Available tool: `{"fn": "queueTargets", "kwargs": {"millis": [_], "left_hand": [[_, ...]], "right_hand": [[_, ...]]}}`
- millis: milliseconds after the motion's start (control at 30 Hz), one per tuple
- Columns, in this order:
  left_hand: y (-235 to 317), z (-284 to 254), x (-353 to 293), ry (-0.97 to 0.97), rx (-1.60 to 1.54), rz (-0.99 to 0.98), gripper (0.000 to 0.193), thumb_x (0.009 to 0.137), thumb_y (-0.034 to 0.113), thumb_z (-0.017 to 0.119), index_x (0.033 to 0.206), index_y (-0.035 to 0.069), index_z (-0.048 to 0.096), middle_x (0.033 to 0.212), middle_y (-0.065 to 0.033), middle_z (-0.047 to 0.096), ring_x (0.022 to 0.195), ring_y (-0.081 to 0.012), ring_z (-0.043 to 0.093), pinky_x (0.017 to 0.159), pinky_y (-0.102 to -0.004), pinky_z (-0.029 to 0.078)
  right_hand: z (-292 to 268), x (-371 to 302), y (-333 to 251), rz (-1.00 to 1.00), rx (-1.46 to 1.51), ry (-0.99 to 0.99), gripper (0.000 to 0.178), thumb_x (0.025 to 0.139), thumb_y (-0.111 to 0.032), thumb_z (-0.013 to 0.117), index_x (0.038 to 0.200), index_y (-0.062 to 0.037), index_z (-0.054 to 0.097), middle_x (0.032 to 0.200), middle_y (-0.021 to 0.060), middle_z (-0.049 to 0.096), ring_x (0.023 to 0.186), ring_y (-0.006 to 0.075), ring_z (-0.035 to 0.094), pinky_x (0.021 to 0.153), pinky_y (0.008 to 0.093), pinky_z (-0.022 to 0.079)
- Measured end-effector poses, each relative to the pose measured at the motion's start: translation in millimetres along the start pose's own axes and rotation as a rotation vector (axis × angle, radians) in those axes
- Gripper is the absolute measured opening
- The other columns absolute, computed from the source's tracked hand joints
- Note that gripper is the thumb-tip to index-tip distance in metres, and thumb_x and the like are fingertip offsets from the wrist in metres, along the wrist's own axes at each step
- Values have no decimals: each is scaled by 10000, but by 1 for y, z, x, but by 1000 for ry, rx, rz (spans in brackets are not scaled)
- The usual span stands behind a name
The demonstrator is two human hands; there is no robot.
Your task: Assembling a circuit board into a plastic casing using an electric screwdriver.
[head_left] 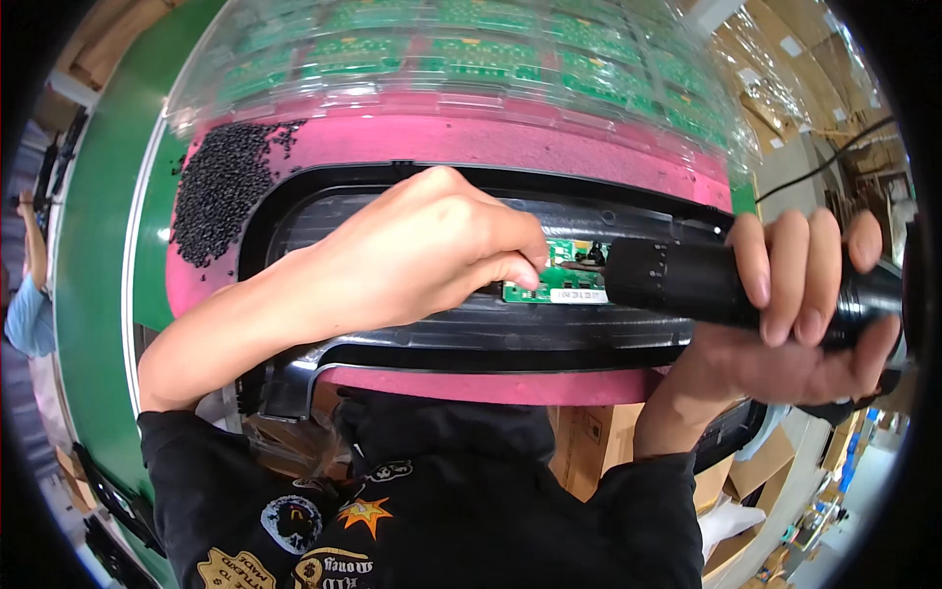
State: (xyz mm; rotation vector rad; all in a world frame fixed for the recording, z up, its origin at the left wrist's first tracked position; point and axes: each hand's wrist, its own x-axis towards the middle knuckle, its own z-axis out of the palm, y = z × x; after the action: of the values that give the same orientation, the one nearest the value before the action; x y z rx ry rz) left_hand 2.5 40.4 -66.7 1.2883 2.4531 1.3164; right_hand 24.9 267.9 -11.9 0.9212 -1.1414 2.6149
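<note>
A long black plastic housing (461, 339) lies in front of me, its hollow side up. Inside it sits a small green circuit board (538, 294) with a white label. My left hand (446, 245) reaches across the housing, thumb and forefinger pinched at the board's left part; whatever they may hold is hidden. Wrapped round a black powered screwdriver (677, 280) is my right hand (810, 285). The tool lies nearly level, its metal bit (584, 265) pointing left over the board toward my left fingertips. Whether the bit touches a screw cannot be made out.
Small black screws (224, 187) lie heaped left on a pink mat (412, 142). Clear plastic trays (471, 74) of green boards stand beyond the housing. A black cord (824, 162) hangs at right. Cardboard boxes (608, 442) are below the bench; another person (31, 319) is far left.
</note>
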Motion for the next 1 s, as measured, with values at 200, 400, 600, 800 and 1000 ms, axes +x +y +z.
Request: {"fn": "queueTargets", "kwargs": {"millis": [200, 400, 600, 800, 1000], "left_hand": [[9, 0, 0, 11, -7, -112, 206, 760, 137, 778, 849, -10, 663, 775, -101, 700, 695, -240, 693, 607, -306, 542], [8, 4, 3, 49, 0, -70, 209, 749, 139, 787, 844, -7, 672, 786, -105, 700, 707, -239, 691, 602, -310, 542], [9, 4, -1, 117, 6, -47, 179, 752, 108, 776, 851, -11, 686, 778, -104, 697, 663, -231, 665, 589, -311, 533], [11, 7, 2, 139, 71, -17, 176, 744, 81, 768, 862, -16, 681, 768, -109, 682, 685, -247, 655, 593, -327, 521], [9, 6, 3, 129, 116, 44, 166, 731, 54, 758, 848, -21, 668, 767, -117, 672, 713, -267, 649, 617, -342, 521]], "right_hand": [[7, -8, 2, -17, -1, -4, 320, 846, -320, 636, 980, -84, 466, 634, -19, 499, 515, 85, 477, 612, 252, 418], [1, -8, 8, -74, -59, -108, 382, 839, -363, 652, 1023, -77, 478, 646, -26, 532, 523, 80, 490, 581, 245, 433], [2, -10, 10, -56, -50, -128, 406, 853, -387, 643, 1059, -87, 463, 659, -26, 515, 533, 83, 482, 607, 259, 419], [2, -12, 11, -28, -97, -112, 431, 861, -428, 632, 1072, -100, 447, 671, -30, 500, 532, 85, 472, 634, 265, 414], [1, -11, 9, -16, -112, -114, 429, 863, -440, 626, 1061, -105, 447, 673, -34, 500, 535, 76, 468, 635, 264, 412]]}}
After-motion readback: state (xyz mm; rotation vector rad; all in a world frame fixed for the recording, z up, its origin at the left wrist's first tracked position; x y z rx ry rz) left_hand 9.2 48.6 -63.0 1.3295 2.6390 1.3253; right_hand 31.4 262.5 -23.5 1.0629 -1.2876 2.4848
